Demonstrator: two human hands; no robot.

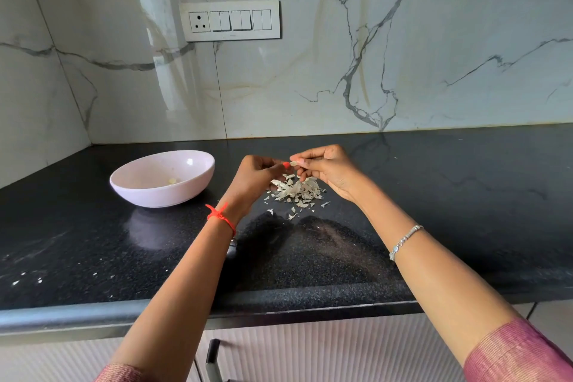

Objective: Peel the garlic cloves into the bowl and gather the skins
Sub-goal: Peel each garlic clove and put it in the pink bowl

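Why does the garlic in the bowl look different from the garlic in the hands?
The bowl garlic looks yellowish and bare; the held garlic wears pale, papery skin. The bowl garlic lies loose inside the pink bowl; the held garlic is pinched between the left hand and right hand, up above the pile of skins. Both are small pieces.

Black speckled countertop [434,195], glossy. A pale pink bowl [161,192] sits on it left of centre. A heap of papery garlic skins [297,191] lies to its right, with stray pieces nearer and a few white flecks [23,277] near left.
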